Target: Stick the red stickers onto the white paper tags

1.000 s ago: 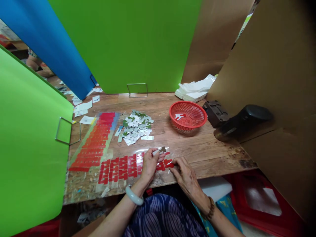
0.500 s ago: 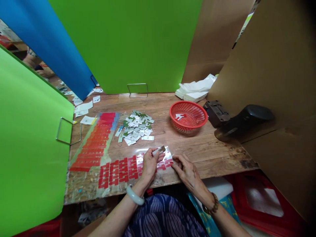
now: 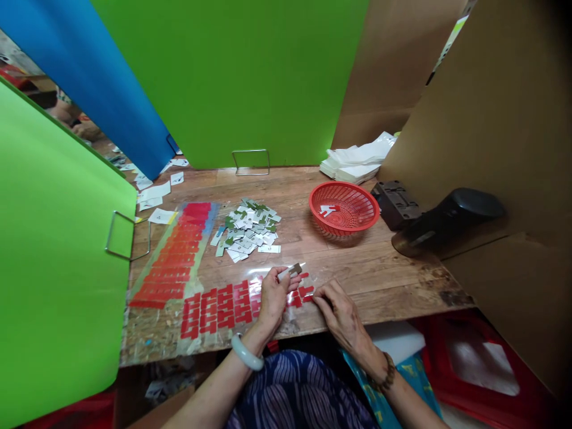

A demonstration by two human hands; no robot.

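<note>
My left hand (image 3: 273, 298) is closed on a small flat metal piece (image 3: 292, 271), grey-brown at one end and pale at the other. Just to its right, my right hand (image 3: 337, 307) pinches at the right edge of a clear sheet bearing red cut-out stickers (image 3: 243, 301). Its thumb and forefinger touch near a red sticker (image 3: 306, 293); whether the sticker is between them is too small to tell. Beyond my left hand lies a heap of similar flat pieces (image 3: 250, 229), silvery and olive.
A red plastic basket (image 3: 344, 229) holds a few red-and-white pieces. Behind it are stacked white sheets (image 3: 357, 164), a dark metal block (image 3: 395, 202) and a black cylinder (image 3: 447, 223). Another red sticker sheet (image 3: 172, 259) lies left. Green panels (image 3: 232, 77) with wire stands border the wooden table (image 3: 375, 280).
My right hand's fingers have drawn closer together at the sheet's right edge. My left hand keeps its grip on the metal piece. The whole view has shifted slightly.
</note>
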